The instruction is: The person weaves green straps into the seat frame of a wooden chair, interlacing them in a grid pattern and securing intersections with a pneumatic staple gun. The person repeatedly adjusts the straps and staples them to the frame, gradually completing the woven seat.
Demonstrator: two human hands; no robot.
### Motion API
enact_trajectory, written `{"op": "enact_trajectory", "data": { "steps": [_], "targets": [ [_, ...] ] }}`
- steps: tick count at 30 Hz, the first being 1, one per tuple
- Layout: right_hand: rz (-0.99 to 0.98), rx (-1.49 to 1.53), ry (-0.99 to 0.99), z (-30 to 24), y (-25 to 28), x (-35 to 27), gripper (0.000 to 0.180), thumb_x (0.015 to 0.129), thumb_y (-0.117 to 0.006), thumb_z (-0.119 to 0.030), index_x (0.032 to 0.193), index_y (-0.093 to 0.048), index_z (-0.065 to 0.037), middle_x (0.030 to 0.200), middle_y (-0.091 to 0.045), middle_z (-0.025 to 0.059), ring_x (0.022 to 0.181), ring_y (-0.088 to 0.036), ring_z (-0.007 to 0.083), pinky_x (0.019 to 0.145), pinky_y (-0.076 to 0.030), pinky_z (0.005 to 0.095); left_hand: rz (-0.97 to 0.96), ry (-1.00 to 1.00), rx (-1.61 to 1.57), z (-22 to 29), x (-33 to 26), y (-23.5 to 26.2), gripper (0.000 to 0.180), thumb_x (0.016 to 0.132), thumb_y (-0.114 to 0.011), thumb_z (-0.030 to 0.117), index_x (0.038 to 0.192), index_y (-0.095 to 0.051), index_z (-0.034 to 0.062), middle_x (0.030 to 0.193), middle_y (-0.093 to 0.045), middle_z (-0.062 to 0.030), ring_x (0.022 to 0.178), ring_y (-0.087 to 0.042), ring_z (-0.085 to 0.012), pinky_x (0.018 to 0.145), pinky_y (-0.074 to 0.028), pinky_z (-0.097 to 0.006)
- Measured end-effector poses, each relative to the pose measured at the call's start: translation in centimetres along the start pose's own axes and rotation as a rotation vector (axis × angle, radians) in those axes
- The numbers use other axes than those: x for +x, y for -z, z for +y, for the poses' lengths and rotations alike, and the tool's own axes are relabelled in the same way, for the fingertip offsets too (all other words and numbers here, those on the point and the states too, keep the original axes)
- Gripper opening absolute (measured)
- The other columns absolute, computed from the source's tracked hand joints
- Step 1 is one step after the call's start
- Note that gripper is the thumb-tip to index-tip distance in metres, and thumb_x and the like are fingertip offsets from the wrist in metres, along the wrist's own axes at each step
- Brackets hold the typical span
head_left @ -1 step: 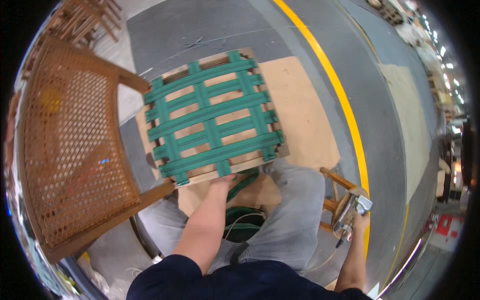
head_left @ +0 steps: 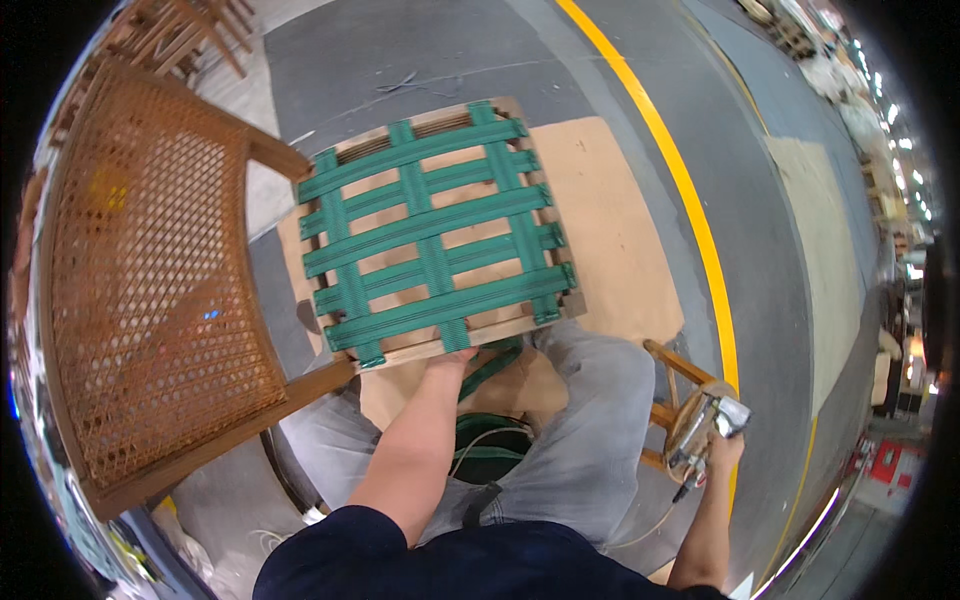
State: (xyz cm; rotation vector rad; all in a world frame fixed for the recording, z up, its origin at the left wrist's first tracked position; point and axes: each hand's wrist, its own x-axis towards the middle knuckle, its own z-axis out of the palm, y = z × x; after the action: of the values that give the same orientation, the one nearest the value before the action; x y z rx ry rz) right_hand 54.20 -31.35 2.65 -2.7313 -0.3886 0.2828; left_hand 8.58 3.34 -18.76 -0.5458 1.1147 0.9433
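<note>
At the near edge of the webbed seat (head_left: 432,222) is the left grip (head_left: 461,356), arm (head_left: 415,450) outstretched, fingers hidden, their state I cannot tell. Well right of it, the right grip (head_left: 724,450) wraps a metallic tool (head_left: 732,414) at a round stool (head_left: 679,428). Left of the left grip stands a cane backrest (head_left: 165,270); a loose green strap (head_left: 487,375) lies just right.

Grey floor (head_left: 420,45) with a yellow line (head_left: 672,153), wooden furniture (head_left: 212,38) upper left, bright lights (head_left: 905,143) far right.
</note>
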Motion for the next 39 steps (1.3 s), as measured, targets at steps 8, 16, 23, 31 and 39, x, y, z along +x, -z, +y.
{"op": "enact_trajectory", "data": {
  "steps": [8,16,23,31,39],
  "targets": [
    [-0.427,0.613,0.198,-21.0,3.9,-10.2,0.046,0.091,-0.080,-0.011,0.133,-0.063,-0.001,0.117,-0.071,0.0076,0.104,-0.068,0.0211,0.091,-0.055,0.0364,-0.009,0.064,-0.005,-0.5,-2.7,-2.7,0.015,0.103,-0.066,0.034,0.105,-0.066,0.0183,0.094,-0.070,0.0001,0.084,-0.069,-0.0180,0.079,-0.059,-0.039],
    [-1.096,0.527,0.201,-33.4,-11.7,-22.1,0.015,0.100,-0.076,-0.019,0.099,-0.071,-0.005,0.074,-0.065,-0.0013,0.056,-0.058,0.0101,0.051,-0.046,0.0287,-0.224,0.076,0.023,-0.6,0.5,-1.3,0.016,0.103,-0.065,0.032,0.112,-0.065,0.0187,0.102,-0.071,-0.0018,0.090,-0.068,-0.0202,0.080,-0.058,-0.039],
    [-1.106,0.421,0.221,-34.4,-16.0,-24.9,0.017,0.102,-0.074,-0.020,0.101,-0.069,-0.003,0.077,-0.066,0.0006,0.054,-0.059,0.0100,0.046,-0.046,0.0285,-0.457,0.039,0.018,-1.0,1.8,0.5,0.020,0.103,-0.064,0.030,0.119,-0.064,0.0191,0.109,-0.071,-0.0035,0.095,-0.068,-0.0221,0.082,-0.058,-0.039],
    [-1.033,0.336,0.299,-34.3,-16.5,-25.7,0.019,0.102,-0.075,-0.021,0.098,-0.068,-0.003,0.074,-0.065,0.0003,0.052,-0.058,0.0098,0.045,-0.045,0.0291,-0.489,-0.101,0.212,-1.4,1.0,1.1,0.027,0.104,-0.062,0.027,0.128,-0.064,0.0159,0.118,-0.071,-0.0089,0.104,-0.069,-0.0270,0.090,-0.059,-0.043],
    [-1.067,0.313,0.276,-34.1,-16.9,-26.4,0.024,0.099,-0.077,-0.023,0.107,-0.066,-0.003,0.074,-0.064,-0.0004,0.052,-0.058,0.0095,0.048,-0.047,0.0298,-0.425,-0.176,0.239,-1.5,0.3,1.7,0.028,0.104,-0.060,0.026,0.128,-0.064,0.0133,0.118,-0.071,-0.0080,0.104,-0.069,-0.0257,0.089,-0.058,-0.042]
  ]
}}
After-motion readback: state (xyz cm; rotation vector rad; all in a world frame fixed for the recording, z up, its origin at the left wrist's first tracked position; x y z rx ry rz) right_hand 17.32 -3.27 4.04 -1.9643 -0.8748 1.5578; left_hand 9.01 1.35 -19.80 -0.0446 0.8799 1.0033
